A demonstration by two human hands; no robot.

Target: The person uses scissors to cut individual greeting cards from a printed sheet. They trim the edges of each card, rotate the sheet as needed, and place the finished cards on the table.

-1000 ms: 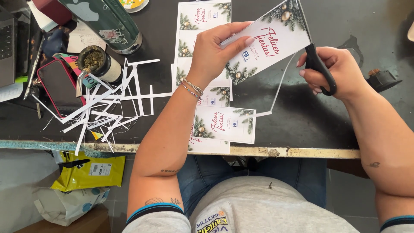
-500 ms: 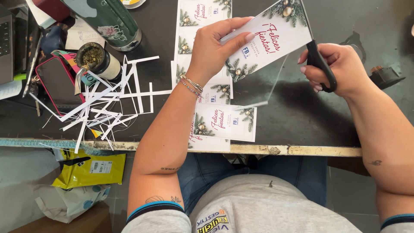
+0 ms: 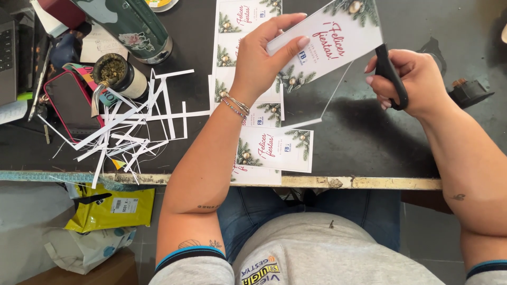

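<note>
With our left hand [image 3: 261, 63] pinching the greeting card [image 3: 330, 39] up at twelve o'clock over the dark worktop [image 3: 369, 132], and our right hand [image 3: 409, 82] clenched on the black scissors [image 3: 391, 76], we should keep the blades tracking the white border.

paper strips [image 3: 127, 132] left of cards [image 3: 274, 149], likely overlapping

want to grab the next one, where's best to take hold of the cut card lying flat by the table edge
Take the cut card by its right short edge, coming from the right. It lies flat and that end is bare on the dark table, while its left end sits under the left forearm.
</note>
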